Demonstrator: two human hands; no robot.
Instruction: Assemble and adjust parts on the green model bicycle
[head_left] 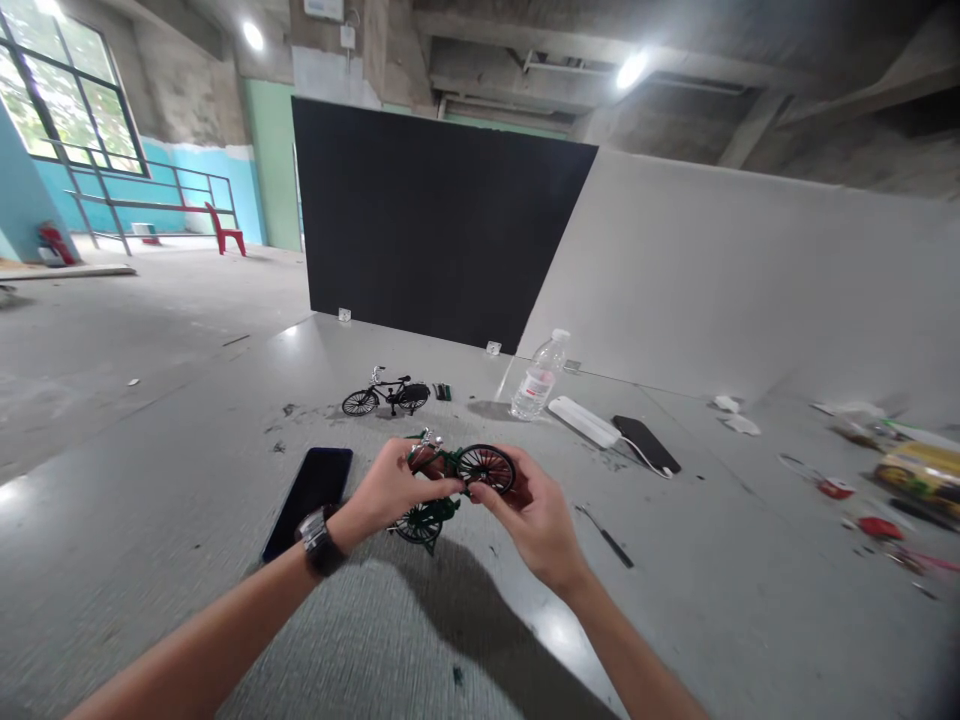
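Note:
A small green model bicycle (pixel 450 485) with black wheels is held above the grey table (pixel 187 540). My left hand (pixel 390 488), with a watch on the wrist, is closed on its frame near the handlebar. My right hand (pixel 536 515) pinches it beside the upper wheel (pixel 486 467). The lower wheel (pixel 418 524) hangs under my left hand. A second, black model bicycle (pixel 386 396) stands upright on the table further back.
A dark phone (pixel 310 500) lies left of my left wrist. Behind are a plastic water bottle (pixel 538 377), a white power bank (pixel 583 421) cabled to another phone (pixel 646 444), and a thin black tool (pixel 609 540). Small parts and packets (pixel 900 480) are scattered far right.

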